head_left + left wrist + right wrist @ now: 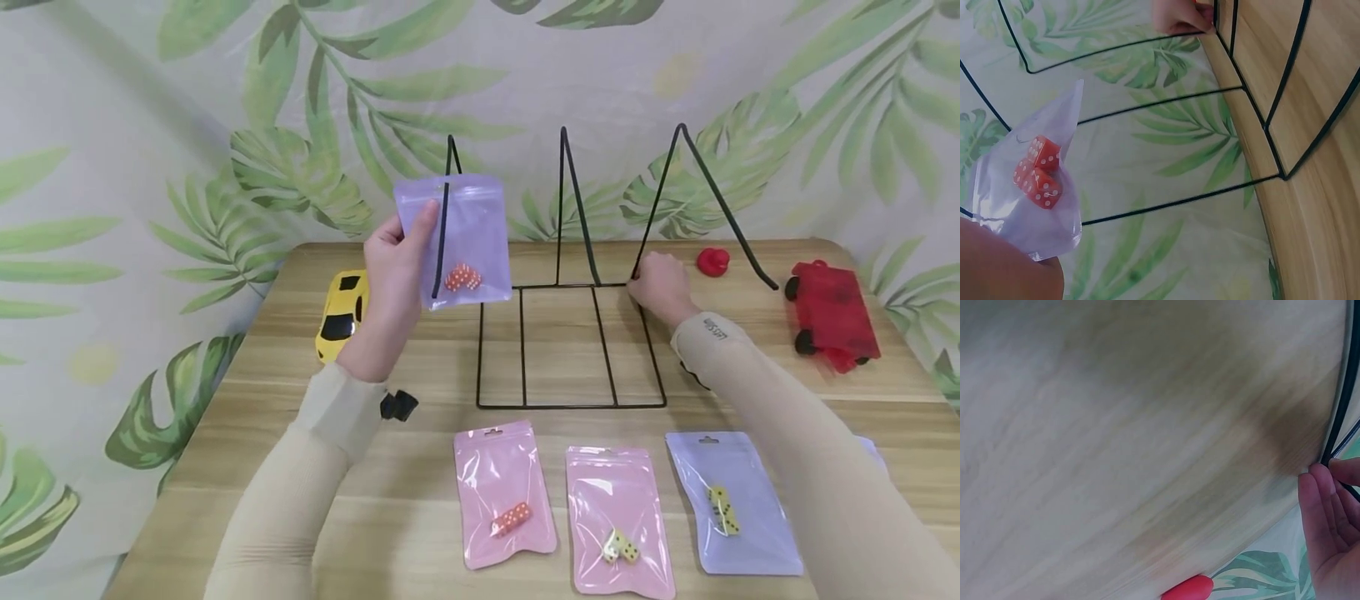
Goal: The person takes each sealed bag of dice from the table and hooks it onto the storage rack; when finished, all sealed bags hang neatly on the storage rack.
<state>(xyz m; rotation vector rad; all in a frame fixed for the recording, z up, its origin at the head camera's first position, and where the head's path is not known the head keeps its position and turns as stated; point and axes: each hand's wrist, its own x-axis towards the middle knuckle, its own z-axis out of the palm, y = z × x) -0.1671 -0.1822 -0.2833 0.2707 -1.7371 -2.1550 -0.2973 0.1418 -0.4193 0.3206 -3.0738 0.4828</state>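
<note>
Leafy cloth faces us — our left hand pinches a dice pouch, seemingly hooked; our right hand pinches the rack — other pouches lie unhung.

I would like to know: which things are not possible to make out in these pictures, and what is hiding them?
Far-right lilac item, head view: right sleeve hides all but a corner.
Left hand, head view: some fingers hidden behind the raised purple bag.
Yellow car, head view: partly hidden by the left hand.
Wire rack, head view: right hand covers its rear right corner.
Red shape, right wrist view: cut off by bottom edge.
</note>
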